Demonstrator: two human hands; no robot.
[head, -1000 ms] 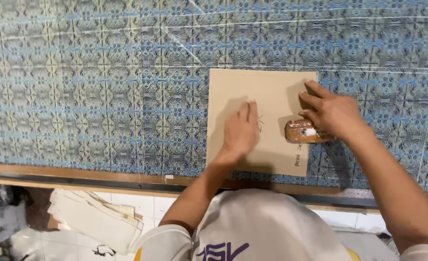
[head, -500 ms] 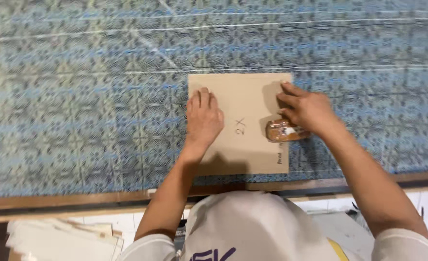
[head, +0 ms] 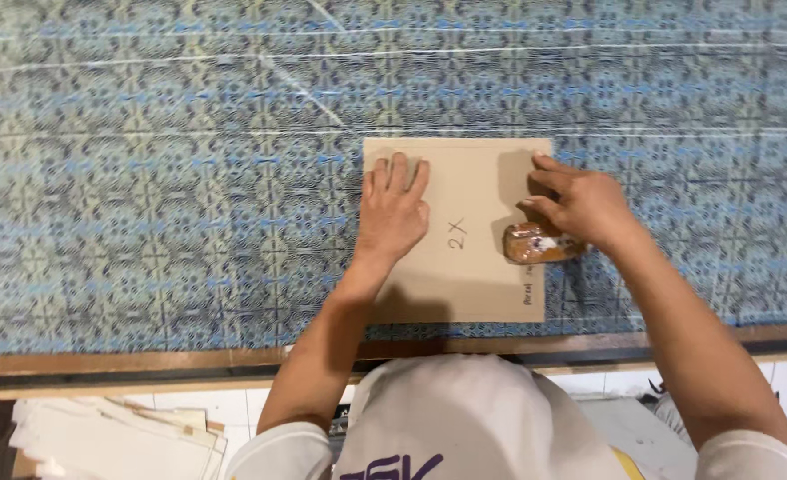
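The left hand (head: 393, 213) lies flat on a tan cardboard template (head: 464, 267), palm down and fingers spread a little, so it grips nothing and only presses the card against the blue patterned fabric (head: 162, 196). The template sits near the front edge of the fabric, close to the wooden table edge (head: 144, 360). The right hand (head: 584, 206) is at the right side of the card, fingers curled around a small orange-brown lump (head: 535, 243), probably marking chalk or wax; the grip is closed on it, but how tightly I cannot tell. The lump touches the card's right edge, about the middle of its height.

To do this well, I judge the flat hand must keep firm, even pressure so the card does not slide on the cloth, and the lump should run close against the card's edge with steady contact. A stack of pale paper sheets (head: 118, 436) lies below the table
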